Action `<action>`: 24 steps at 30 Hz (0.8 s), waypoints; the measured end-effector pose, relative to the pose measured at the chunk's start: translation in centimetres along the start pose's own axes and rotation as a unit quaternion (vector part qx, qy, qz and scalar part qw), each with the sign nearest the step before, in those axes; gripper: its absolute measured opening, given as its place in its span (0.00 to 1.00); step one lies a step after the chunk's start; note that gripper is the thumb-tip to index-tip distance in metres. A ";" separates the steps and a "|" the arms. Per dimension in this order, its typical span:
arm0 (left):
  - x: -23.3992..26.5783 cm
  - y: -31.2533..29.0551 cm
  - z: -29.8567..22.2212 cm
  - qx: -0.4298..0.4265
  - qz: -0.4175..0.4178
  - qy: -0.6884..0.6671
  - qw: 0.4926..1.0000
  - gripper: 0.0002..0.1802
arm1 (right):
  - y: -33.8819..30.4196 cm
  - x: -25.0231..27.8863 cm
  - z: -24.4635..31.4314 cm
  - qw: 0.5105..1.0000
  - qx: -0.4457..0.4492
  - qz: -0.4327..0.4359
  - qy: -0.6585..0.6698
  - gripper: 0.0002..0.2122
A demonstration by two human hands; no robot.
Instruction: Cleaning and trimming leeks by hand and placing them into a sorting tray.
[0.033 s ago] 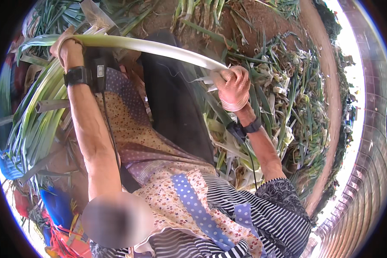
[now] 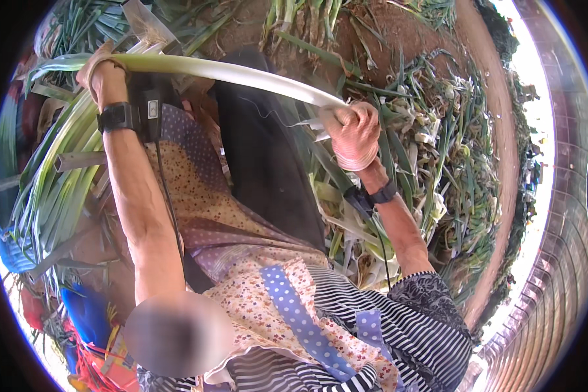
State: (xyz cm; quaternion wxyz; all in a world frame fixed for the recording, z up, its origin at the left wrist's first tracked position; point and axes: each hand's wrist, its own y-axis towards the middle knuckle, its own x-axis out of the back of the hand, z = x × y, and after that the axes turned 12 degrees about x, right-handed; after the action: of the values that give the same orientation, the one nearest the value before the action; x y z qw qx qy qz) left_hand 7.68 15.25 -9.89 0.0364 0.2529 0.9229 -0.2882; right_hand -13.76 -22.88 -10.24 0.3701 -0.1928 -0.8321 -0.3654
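Observation:
A long leek (image 2: pixel 242 73) stretches in a shallow arc between my hands, above my dark-clad leg. My left hand (image 2: pixel 102 68) is closed round its green upper part at the far left, and leaves run out past it. At the other end, my right hand (image 2: pixel 354 130) is a fist around the white root end, which the fingers hide. A thin pale strip (image 2: pixel 315 124) sticks out beside that fist. Under my left forearm, a bundle of leeks (image 2: pixel 59 176) with long green leaves lies on a frame with metal bars (image 2: pixel 81 161).
A heap of leek trimmings (image 2: pixel 457 157) covers the ground to my right. More leeks (image 2: pixel 300 19) lie at the far side on brown soil. A blue container (image 2: pixel 87 313) and red strings (image 2: pixel 95 362) are at the lower left. A ribbed translucent sheet (image 2: pixel 562 261) curves along the right.

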 end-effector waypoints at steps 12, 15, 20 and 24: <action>1.8 -3.2 -0.3 -0.013 0.030 -0.065 0.997 0.12 | -14.4 -2.6 0.4 0.836 -0.131 0.516 0.131 0.15; 2.5 -3.3 -0.7 -0.020 0.076 -0.157 0.985 0.13 | -13.9 -0.6 -0.2 0.848 -0.264 0.434 0.153 0.19; 4.1 -3.4 0.1 -0.028 0.243 -0.239 0.940 0.21 | -5.8 3.3 -1.3 0.925 -0.343 -0.046 0.158 0.14; 3.5 -5.3 0.7 -0.033 0.302 -0.262 0.916 0.27 | 1.0 1.1 -1.6 0.940 -0.315 -0.080 0.101 0.13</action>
State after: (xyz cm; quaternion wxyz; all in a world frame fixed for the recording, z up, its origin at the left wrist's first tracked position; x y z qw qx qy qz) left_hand 1.97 12.73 -8.52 0.3709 0.4332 0.7690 -0.2887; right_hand -13.16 -23.37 -8.21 0.3424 -0.1947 -0.6455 -0.6544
